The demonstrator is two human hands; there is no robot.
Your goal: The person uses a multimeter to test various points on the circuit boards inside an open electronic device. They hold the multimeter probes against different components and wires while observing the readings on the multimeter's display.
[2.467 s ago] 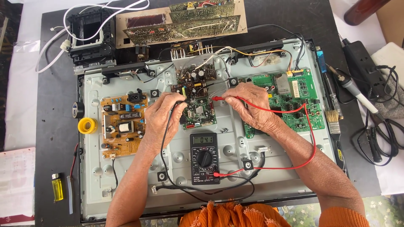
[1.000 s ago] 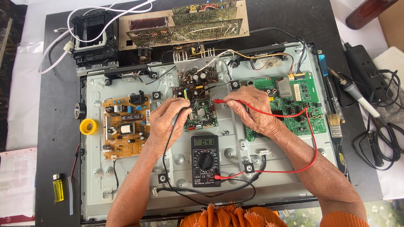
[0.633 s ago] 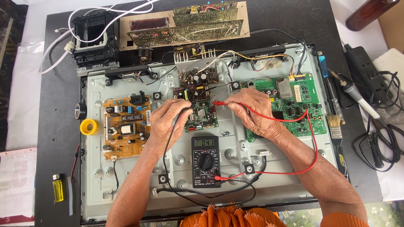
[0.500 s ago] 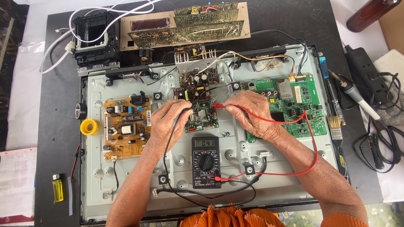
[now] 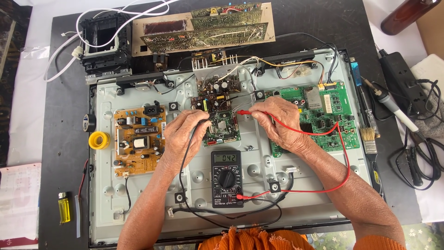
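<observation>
My left hand (image 5: 185,134) grips a black test probe (image 5: 205,121) whose tip rests on a small green circuit board (image 5: 222,127) at the middle of an opened flat-screen chassis (image 5: 259,176). My right hand (image 5: 282,122) pinches a red test probe (image 5: 245,112), its tip touching the same board from the right. Black and red leads run down to a dark digital multimeter (image 5: 226,178) lying on the metal back panel just below my hands, with its display lit.
A tan power board (image 5: 138,141) lies left, a green main board (image 5: 321,113) right. Yellow tape roll (image 5: 98,140), yellow lighter (image 5: 64,208), soldering iron (image 5: 391,109), brush (image 5: 368,139), power strip (image 5: 407,85), loose old circuit boards (image 5: 203,28) and a black frame (image 5: 104,46) surround the chassis.
Both hands shifted slightly on the small board while the probes stay in contact; the camera view drifted a little. Nothing was picked up or released.
</observation>
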